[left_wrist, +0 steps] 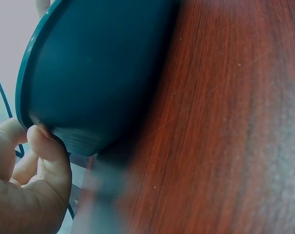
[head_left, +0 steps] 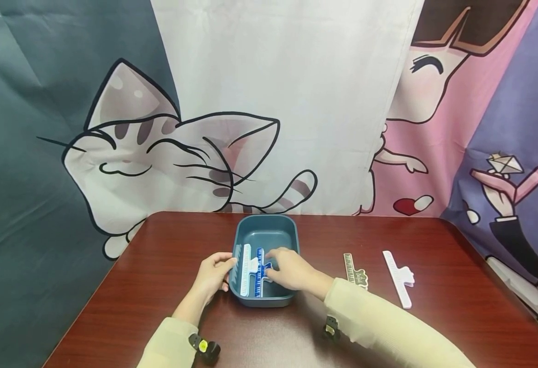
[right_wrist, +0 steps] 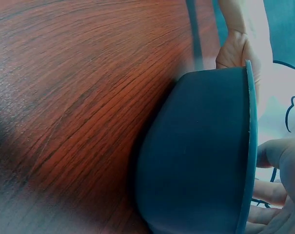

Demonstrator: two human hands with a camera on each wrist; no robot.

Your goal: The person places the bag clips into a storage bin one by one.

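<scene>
A dark teal plastic bin [head_left: 269, 219] stands on the table. My left hand [head_left: 215, 276] pinches its left rim; in the left wrist view, the thumb and a finger meet at the bin's edge [left_wrist: 25, 73]. Inside lie a white ruler clip [head_left: 246, 271] and, to its right, a blue ruler clip [head_left: 259, 276], both lengthwise. My right hand [head_left: 292, 270] reaches over the right rim and holds the blue clip's handle side between thumb and fingers. From the right wrist, the bin wall [right_wrist: 201, 146] hides the clips and some fingertips of this hand [right_wrist: 284, 180].
To the right of the bin, an olive ruler clip [head_left: 351, 270] with a scalloped handle lies partly beside my right sleeve [head_left: 365, 312]. Farther right lies another white ruler clip [head_left: 397, 278]. A printed cloth [head_left: 296, 76] hangs behind the reddish-brown table [head_left: 181, 230].
</scene>
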